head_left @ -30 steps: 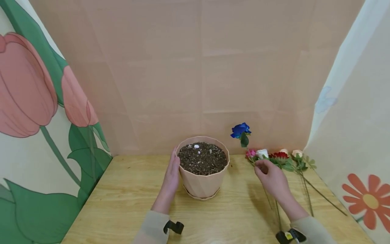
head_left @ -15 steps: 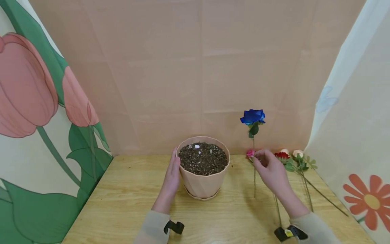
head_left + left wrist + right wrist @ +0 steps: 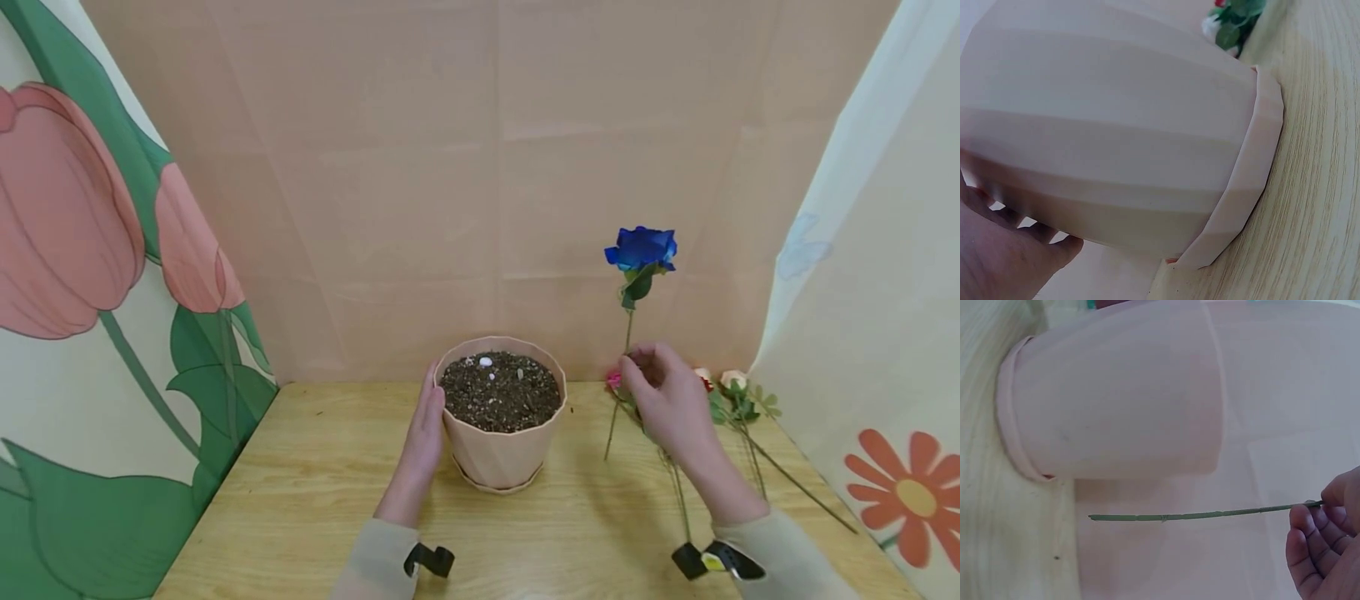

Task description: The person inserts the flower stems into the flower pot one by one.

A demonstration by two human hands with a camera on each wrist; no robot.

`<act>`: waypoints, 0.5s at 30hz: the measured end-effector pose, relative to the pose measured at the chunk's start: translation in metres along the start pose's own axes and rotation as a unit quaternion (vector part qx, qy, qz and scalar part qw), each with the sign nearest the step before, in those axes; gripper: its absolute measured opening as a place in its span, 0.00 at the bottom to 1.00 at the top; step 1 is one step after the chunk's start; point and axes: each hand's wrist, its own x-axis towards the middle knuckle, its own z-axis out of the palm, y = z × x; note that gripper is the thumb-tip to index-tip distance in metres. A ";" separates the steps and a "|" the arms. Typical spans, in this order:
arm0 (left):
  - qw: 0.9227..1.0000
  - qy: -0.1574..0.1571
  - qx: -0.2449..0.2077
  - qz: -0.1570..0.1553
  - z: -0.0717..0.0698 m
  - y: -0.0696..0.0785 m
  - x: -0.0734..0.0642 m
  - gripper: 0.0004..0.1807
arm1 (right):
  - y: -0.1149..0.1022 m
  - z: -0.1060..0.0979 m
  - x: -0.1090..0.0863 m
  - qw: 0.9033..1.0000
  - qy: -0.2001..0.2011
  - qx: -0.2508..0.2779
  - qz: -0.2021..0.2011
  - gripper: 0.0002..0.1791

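Note:
A pale pink faceted flower pot (image 3: 495, 454) filled with dark soil (image 3: 502, 396) stands on its saucer (image 3: 1254, 169). My left hand (image 3: 423, 425) rests against the pot's left side, its fingers nearly straight along the wall near the rim. To the right of the pot, my right hand (image 3: 671, 408) pinches the stem (image 3: 1210, 514) of a blue artificial rose (image 3: 641, 248) between thumb and fingers. The rose is held nearly upright, bloom on top, with its stem's lower end hanging above the table in the right wrist view.
Several other artificial flowers lie on the wooden table (image 3: 300, 500) at the right, among them a pink one (image 3: 614, 380) and a cream rose (image 3: 735, 379); my right hand hides part of them. A pinkish backdrop (image 3: 375, 208) rises behind the table, with printed floral panels either side.
My right hand has lifted the blue rose higher and slightly right, and its stem has swung from leaning left to nearly upright. The left hand has stayed at the pot.

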 end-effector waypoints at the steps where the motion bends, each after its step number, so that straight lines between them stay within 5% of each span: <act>1: 1.000 0.000 -0.001 -0.002 0.000 0.000 0.000 0.34 | -0.003 -0.001 0.001 1.000 0.002 0.003 -0.005 0.12; 15: 1.000 -0.003 -0.006 -0.004 0.000 -0.001 0.000 0.32 | -0.062 -0.022 0.026 0.996 -0.004 0.081 -0.036 0.14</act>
